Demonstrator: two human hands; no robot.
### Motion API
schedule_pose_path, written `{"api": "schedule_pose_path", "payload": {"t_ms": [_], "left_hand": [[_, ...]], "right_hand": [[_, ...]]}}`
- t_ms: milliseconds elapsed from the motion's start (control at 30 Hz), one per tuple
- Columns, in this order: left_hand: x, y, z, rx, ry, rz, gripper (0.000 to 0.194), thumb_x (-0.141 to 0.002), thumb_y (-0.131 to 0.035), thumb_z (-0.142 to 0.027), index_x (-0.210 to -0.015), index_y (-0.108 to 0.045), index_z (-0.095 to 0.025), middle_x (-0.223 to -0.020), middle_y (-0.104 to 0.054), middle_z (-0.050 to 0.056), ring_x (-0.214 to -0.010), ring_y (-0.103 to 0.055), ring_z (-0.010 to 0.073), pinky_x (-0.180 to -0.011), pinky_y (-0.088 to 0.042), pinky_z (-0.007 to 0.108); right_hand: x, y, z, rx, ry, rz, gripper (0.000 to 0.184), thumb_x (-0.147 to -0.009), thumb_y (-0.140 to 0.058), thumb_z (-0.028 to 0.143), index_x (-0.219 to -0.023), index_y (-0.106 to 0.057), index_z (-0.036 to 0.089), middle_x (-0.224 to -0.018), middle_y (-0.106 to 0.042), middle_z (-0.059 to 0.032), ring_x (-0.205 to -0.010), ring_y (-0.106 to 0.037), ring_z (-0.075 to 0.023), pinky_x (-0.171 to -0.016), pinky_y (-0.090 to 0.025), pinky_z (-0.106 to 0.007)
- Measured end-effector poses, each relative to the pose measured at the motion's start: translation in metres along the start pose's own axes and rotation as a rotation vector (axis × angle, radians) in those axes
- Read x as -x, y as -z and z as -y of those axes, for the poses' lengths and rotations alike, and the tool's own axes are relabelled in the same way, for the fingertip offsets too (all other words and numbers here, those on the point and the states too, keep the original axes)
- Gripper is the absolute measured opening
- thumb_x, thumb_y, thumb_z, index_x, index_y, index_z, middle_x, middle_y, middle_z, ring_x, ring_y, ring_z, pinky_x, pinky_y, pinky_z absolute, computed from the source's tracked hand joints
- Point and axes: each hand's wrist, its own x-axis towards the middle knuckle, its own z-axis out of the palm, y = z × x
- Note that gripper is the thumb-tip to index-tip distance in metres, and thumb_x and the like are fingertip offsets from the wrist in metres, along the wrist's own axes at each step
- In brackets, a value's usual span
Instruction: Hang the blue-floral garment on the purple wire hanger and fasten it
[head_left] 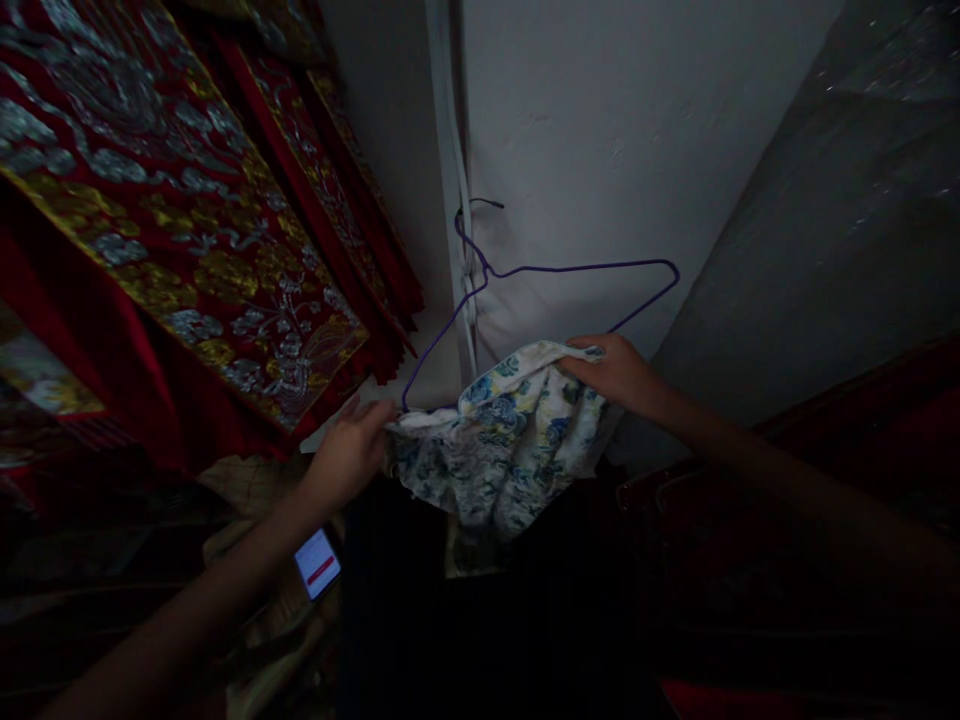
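A white garment with blue and yellow flowers is stretched between my two hands in the middle of the view. My left hand grips its left edge, by the lower left corner of a purple wire hanger. Farther right, my right hand pinches the upper hem between thumb and fingers. The hanger hangs by its hook against the wall, and the cloth covers part of its lower bar. The garment's lower end fades into shadow, so its kind cannot be made out.
Red cloths embroidered in silver and gold hang at the left. White cords run down the pale wall. A lit phone lies below my left forearm. Grey plastic-like sheeting covers the right side, and the lower area is very dark.
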Motion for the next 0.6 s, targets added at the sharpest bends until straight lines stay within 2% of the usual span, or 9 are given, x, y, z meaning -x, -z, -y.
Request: {"api": "schedule_pose_path", "payload": {"t_ms": [100, 233, 400, 533, 600], "left_hand": [[-0.017, 0.017, -0.002, 0.214, 0.042, -0.178, 0.016, -0.079, -0.041, -0.008, -0.083, -0.049, -0.022, -0.083, -0.060, 0.001, -0.081, -0.059, 0.0189, -0.078, -0.047, 0.030], [-0.041, 0.025, -0.005, 0.452, 0.034, -0.302, 0.026, -0.073, -0.042, -0.007, -0.093, -0.052, -0.021, -0.088, -0.057, 0.000, -0.083, -0.056, 0.0162, -0.076, -0.044, 0.026], [-0.066, 0.021, -0.005, 0.624, -0.006, -0.291, 0.050, -0.066, -0.044, -0.008, -0.113, -0.052, -0.020, -0.097, -0.060, 0.003, -0.091, -0.059, 0.0181, -0.080, -0.048, 0.028], [-0.079, 0.022, -0.012, 0.625, -0.014, -0.317, 0.044, -0.072, -0.045, -0.010, -0.114, -0.051, -0.019, -0.105, -0.062, 0.006, -0.093, -0.061, 0.0177, -0.083, -0.050, 0.028], [-0.086, 0.026, -0.020, 0.526, -0.041, -0.269, 0.047, -0.076, -0.045, -0.011, -0.122, -0.051, -0.017, -0.114, -0.062, 0.009, -0.102, -0.062, 0.0195, -0.089, -0.051, 0.031]], "right_hand": [[0.001, -0.003, 0.001, -0.068, -0.039, 0.004, 0.022, -0.076, -0.064, 0.040, -0.079, -0.072, 0.019, -0.080, -0.073, -0.0087, -0.071, -0.066, -0.0227, -0.061, -0.050, -0.033], [0.006, -0.008, 0.002, -0.164, -0.093, 0.034, 0.025, -0.076, -0.066, 0.043, -0.081, -0.073, 0.020, -0.079, -0.074, -0.0088, -0.068, -0.066, -0.0218, -0.060, -0.051, -0.033], [0.013, -0.015, 0.006, -0.211, -0.044, 0.090, 0.022, -0.079, -0.064, 0.042, -0.076, -0.071, 0.021, -0.075, -0.071, -0.0062, -0.066, -0.063, -0.0199, -0.059, -0.048, -0.031], [0.017, -0.025, 0.009, -0.203, -0.027, 0.099, 0.024, -0.081, -0.061, 0.041, -0.070, -0.066, 0.020, -0.069, -0.066, -0.0041, -0.064, -0.060, -0.0181, -0.057, -0.045, -0.029], [0.018, -0.031, 0.012, -0.193, -0.033, 0.106, 0.024, -0.082, -0.059, 0.040, -0.069, -0.065, 0.020, -0.067, -0.064, -0.0031, -0.063, -0.058, -0.0172, -0.056, -0.043, -0.029]]}}
